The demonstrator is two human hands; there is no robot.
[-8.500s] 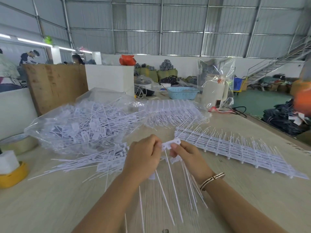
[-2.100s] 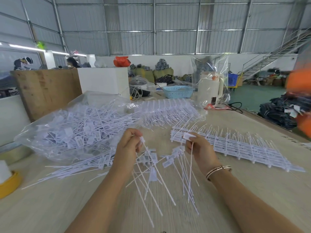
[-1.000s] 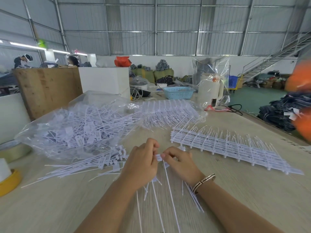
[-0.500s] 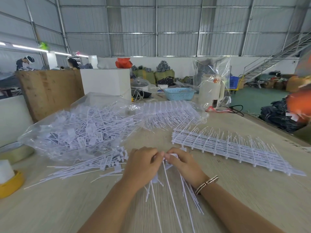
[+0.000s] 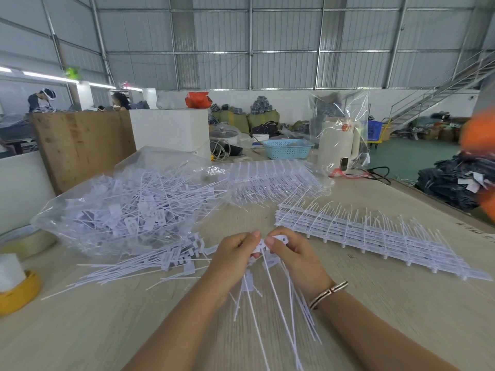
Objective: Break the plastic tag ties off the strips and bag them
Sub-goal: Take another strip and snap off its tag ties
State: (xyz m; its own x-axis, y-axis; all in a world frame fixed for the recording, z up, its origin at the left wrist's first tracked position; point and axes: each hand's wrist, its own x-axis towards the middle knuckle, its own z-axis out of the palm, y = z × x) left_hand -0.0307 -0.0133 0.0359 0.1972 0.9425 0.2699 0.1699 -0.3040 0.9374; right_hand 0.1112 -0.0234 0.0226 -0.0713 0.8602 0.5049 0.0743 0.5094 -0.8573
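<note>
We read no brand or label anywhere; the dark marks printed on the tabletop (image 5: 401, 330) at its right edge are too blurred to make out. We see two hands. The left hand (image 5: 233, 259) and right hand (image 5: 296, 257) meet just above the tabletop, and both pinch the same short white strip (image 5: 263, 243) of tag ties, thumb tips nearly touching, while its thin tails hang down toward us between the wrists. The right wrist wears one bracelet (image 5: 329, 293). Left of the hands lies a loose heap of ties (image 5: 150, 266), too many and too tangled to count. Behind that heap sits one clear bag (image 5: 128, 204) stuffed with ties. A second clear bag of strips (image 5: 270, 180) lies farther back at centre. To the right, one stack of strips (image 5: 375, 242) rests flat on the tabletop, its layers too close to count. At the left edge we see one yellow tape roll (image 5: 18, 294), and beyond the bags one blue basket (image 5: 288, 148).
</note>
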